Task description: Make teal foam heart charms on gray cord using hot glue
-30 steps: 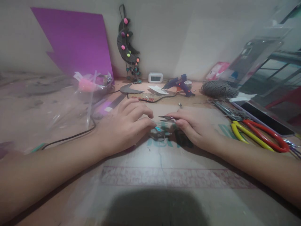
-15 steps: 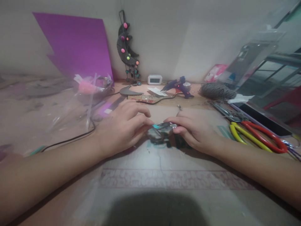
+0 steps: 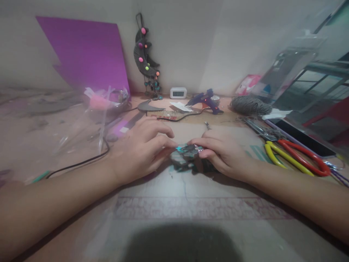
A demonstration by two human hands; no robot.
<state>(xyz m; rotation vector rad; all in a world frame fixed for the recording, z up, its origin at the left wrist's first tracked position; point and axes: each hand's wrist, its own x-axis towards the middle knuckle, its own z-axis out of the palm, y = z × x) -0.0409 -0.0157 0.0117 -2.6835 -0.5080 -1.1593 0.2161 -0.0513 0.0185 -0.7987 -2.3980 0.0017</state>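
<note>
My left hand (image 3: pixel 147 145) is closed, thumb and forefinger pinching the edge of a small turquoise piece (image 3: pixel 179 148). Facing it, my right hand (image 3: pixel 225 151) grips a small shiny silver piece (image 3: pixel 200 149) between thumb and forefinger; its exact kind is too blurred to make out. Between and below both hands lies a dark grey and teal bundle (image 3: pixel 184 160), partly covered by the right fingers. Just beyond the right hand rests a tiny metal part (image 3: pixel 207 125).
Behind the hands are a grey crescent (image 3: pixel 149 106), a white clock (image 3: pixel 178 92) and a glue gun (image 3: pixel 205 100). Grey yarn (image 3: pixel 251 105), pliers with red and yellow handles (image 3: pixel 305 156) and a phone (image 3: pixel 302 138) lie right. A black cord (image 3: pixel 81 160) runs left.
The hands hold nearly the same pose, with the right fingertips shifted slightly left. The whole view has moved a little.
</note>
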